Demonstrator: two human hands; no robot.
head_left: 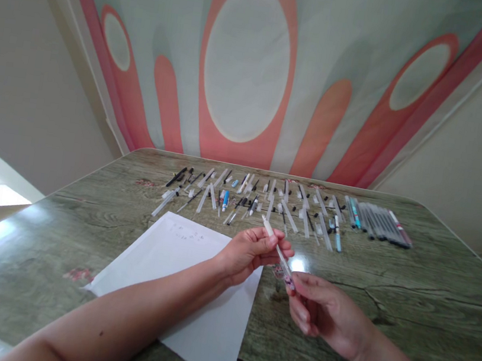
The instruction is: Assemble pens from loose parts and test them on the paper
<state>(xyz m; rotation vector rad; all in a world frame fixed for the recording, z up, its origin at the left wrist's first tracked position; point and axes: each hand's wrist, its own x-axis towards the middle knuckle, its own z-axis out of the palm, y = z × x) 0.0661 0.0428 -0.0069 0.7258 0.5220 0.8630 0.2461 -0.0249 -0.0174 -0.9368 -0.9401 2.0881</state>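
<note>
Both hands grip one slim pen [282, 259], raised over the table near the paper's right edge. It has a whitish tip end pointing up and left, a clear barrel, and a purple-patterned lower end. My left hand [253, 251] pinches it near the white end between thumb and fingers. At the patterned end, my right hand [317, 308] has its thumb and fingertips closed on it. Beneath my left forearm lies a white sheet of paper [203, 319] with small faint marks near its top.
Many pen parts, clear barrels, dark refills and caps, lie in rows across the far table, among them a blue piece [225, 200]. At the right sits a group of assembled pens [376, 222]. The wood-patterned table [427, 326] meets a pink-and-grey backdrop [236, 153].
</note>
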